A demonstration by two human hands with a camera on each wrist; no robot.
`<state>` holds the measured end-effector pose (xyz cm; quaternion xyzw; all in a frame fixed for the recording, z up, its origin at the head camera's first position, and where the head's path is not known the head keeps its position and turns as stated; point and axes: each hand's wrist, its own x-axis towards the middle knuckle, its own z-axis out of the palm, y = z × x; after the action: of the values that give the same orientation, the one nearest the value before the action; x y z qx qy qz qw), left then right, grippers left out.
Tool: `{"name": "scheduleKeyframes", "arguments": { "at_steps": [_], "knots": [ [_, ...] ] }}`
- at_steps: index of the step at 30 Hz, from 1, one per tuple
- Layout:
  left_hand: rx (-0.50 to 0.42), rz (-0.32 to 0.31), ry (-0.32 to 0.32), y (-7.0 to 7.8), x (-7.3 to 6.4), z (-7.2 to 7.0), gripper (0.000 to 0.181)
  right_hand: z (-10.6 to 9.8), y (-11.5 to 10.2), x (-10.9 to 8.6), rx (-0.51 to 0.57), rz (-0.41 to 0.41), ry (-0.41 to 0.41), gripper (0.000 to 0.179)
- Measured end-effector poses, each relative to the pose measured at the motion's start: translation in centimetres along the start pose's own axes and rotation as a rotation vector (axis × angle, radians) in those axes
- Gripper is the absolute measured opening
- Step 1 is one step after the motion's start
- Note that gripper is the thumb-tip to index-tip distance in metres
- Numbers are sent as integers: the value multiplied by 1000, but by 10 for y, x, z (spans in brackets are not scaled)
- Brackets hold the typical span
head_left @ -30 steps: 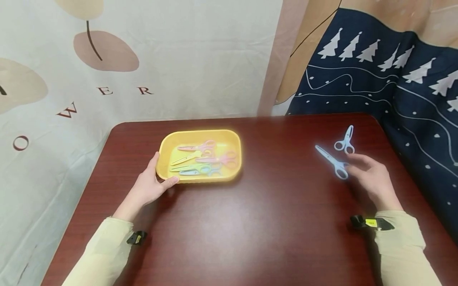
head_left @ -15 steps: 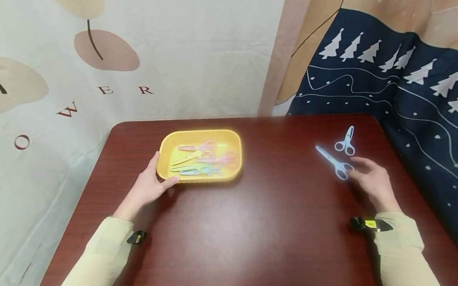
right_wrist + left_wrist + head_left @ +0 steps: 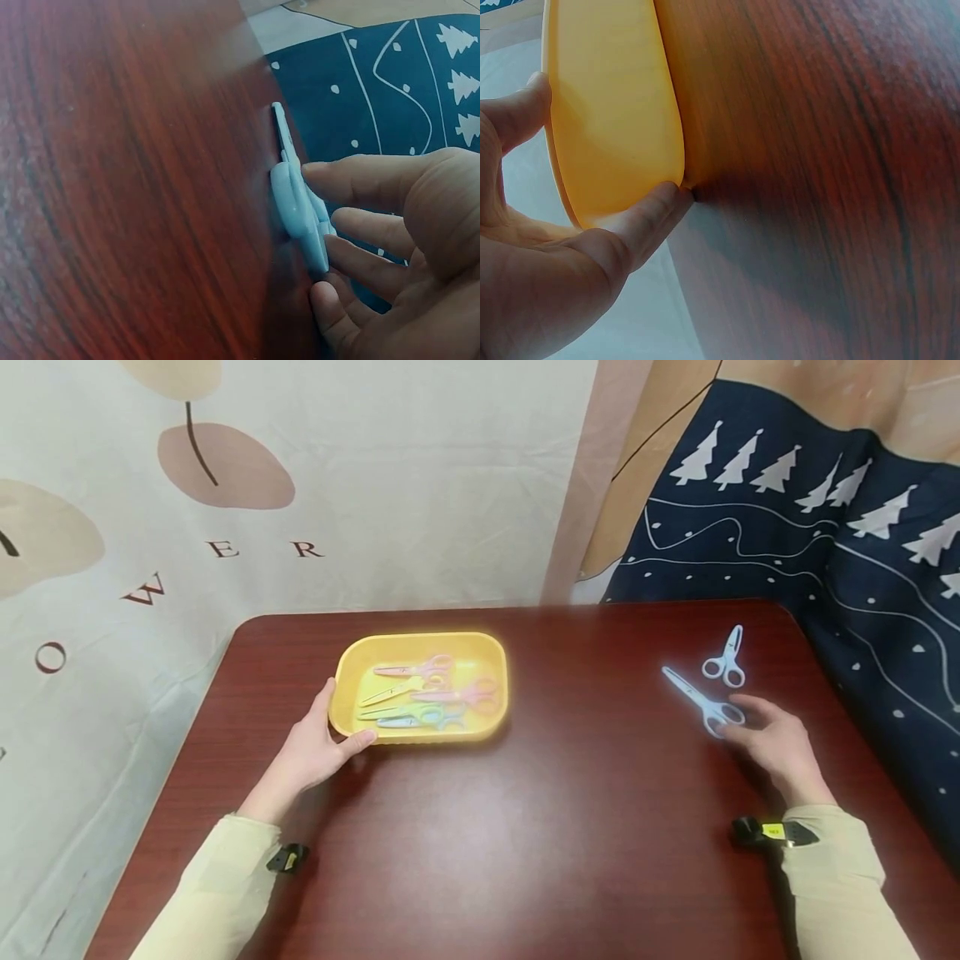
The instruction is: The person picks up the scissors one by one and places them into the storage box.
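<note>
A yellow plastic tray (image 3: 495, 693) stands on the table at left of centre, with several pairs of pastel scissors lying in it. My left hand (image 3: 309, 752) grips its left end, thumb on the near rim and fingers at the corner; the left wrist view shows this hold closely. Over at the right, a light blue pair of scissors (image 3: 692, 697) lies on the table, blades pointing away to the left. My right hand (image 3: 776, 747) is at its handle loops, fingers slightly bent and apart. In the right wrist view, the fingertips are close against the scissors (image 3: 292, 196).
A second, smaller pair of light blue scissors (image 3: 724, 664) lies just beyond, near the table's right side. Behind the dark red wooden table (image 3: 525, 827) hang a pale printed cloth (image 3: 420, 510) and a navy cloth with white trees (image 3: 757, 539).
My right hand has shifted slightly towards me and to the left, away from the smaller scissors and over the larger pair's handles. The left hand and tray have stayed put.
</note>
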<state>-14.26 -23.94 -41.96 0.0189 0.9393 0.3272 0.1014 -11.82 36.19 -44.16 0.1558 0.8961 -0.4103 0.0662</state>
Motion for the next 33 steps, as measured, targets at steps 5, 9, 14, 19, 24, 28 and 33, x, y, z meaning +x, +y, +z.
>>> {"name": "scheduleKeyframes", "arguments": {
  "at_steps": [5, 9, 14, 19, 24, 28, 33],
  "knots": [
    [1, 2, -1, -1, 0, 0, 112, 4, 1, 0, -46, -47, 5, 75],
    [9, 2, -3, -2, 0, -1, 113, 6, 1, 1, -103, -86, 8, 72],
    [8, 9, -1, -2, 1, -1, 112, 7, 2, 2, -156, -118, 26, 67],
    [4, 3, -4, -2, 1, -1, 112, 8, 2, 3, -167, -130, 44, 64],
    [4, 2, -7, -1, 0, -1, 112, 9, 2, 3, -164, -136, 65, 65],
    [4, -1, -11, -1, 1, -1, 112, 9, 2, 4, -161, -146, 75, 66],
    [1, -5, -12, -1, 0, -2, 112, 9, 1, 5, -159, -163, 106, 66]
  ]
}}
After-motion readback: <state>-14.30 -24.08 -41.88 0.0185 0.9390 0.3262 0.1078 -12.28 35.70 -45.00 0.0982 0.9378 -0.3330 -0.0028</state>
